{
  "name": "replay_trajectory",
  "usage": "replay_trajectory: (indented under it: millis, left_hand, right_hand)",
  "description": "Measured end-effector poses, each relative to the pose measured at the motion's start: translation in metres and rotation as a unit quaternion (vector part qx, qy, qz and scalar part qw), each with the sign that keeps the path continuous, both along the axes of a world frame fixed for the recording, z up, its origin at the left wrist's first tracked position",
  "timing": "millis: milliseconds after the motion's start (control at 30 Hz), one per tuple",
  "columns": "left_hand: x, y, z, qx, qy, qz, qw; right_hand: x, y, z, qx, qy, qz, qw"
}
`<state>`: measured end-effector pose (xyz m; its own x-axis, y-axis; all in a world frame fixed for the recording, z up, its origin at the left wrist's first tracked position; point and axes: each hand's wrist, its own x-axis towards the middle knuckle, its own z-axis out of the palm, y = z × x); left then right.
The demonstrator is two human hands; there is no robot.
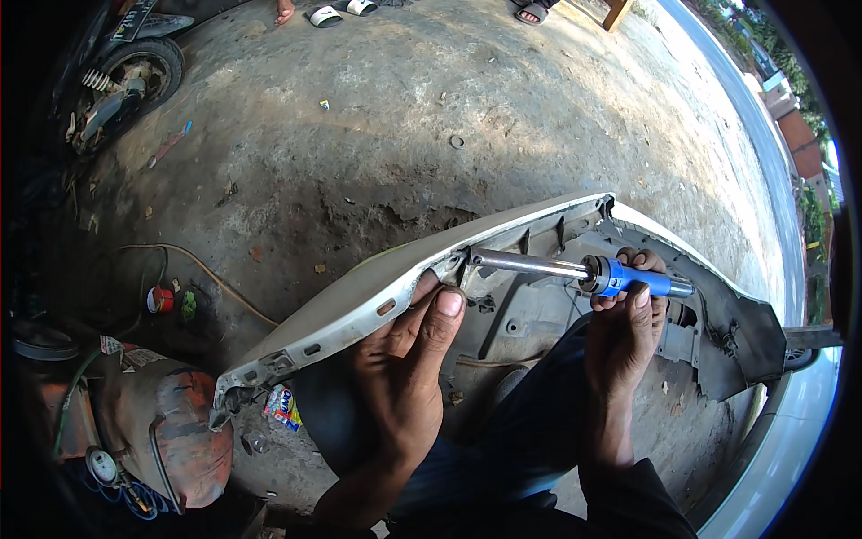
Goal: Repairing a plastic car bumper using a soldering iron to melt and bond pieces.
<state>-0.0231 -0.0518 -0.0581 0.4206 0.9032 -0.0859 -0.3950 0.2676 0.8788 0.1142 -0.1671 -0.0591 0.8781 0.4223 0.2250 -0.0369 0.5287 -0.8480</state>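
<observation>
Rough, bare ground (359, 117), brown and grey with bits of litter, spreads across an outdoor spot, shaded on the left and sunlit toward the upper right. At the far left, the wheel (173, 76) of a motorbike stands near the top, and below it lies a worn orange-and-grey tank (193, 449) with a round gauge (101, 466) beside it. A thin tan hose (202, 265) runs over the dirt, near a small red container (161, 301). A colourful packet (284, 409) lies just beside the lower left end of a pale bumper (386, 278). A pair of white-and-black slippers (326, 17) sits at the top edge.

The bumper stretches across the middle, its dark inner side facing the person, above their blue trousers (539, 449). The left hand (409, 368) grips its rim, thumb in front and fingers bent behind, next to a small tab. A metal tube (534, 263) reaches that tab; whether its tip touches cannot be told. The tube belongs to a blue-handled tool (620, 277), held across the bumper's inside with the right hand (628, 328) wrapped around its handle.

Farther right, a grey road (745, 108) curves downward, with a pale car (790, 440) at the lower right.
</observation>
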Motion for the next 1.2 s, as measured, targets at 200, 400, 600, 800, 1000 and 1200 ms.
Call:
replay_trajectory:
  millis: [200,400,600,800,1000,1200]
  left_hand:
    - [0.0003,0.001,0.0012,0.004,0.008,-0.001,1.0]
    - [-0.0007,0.0003,0.0039,-0.005,0.006,-0.004,1.0]
    - [0.0008,-0.0003,0.0033,-0.006,0.004,-0.003,1.0]
    - [-0.0005,0.0002,0.0029,-0.006,0.006,-0.002,1.0]
    - [-0.0001,-0.0003,0.0028,-0.001,0.011,0.001,1.0]
    - [0.0006,-0.0011,0.0001,0.004,0.004,0.006,1.0]
  right_hand:
    - [0.0011,-0.0003,-0.0013,-0.002,-0.006,0.005,1.0]
    - [-0.0007,0.0016,0.0001,0.004,-0.001,0.001,1.0]
    - [0.0013,-0.0008,0.0004,0.004,0.001,-0.001,1.0]
    - [-0.0005,0.0003,-0.0003,-0.004,0.0,0.0,1.0]
    - [0.0002,-0.0018,-0.0012,-0.017,-0.012,0.014,1.0]
    - [0.0019,-0.0014,-0.0005,-0.004,0.0,-0.007,1.0]
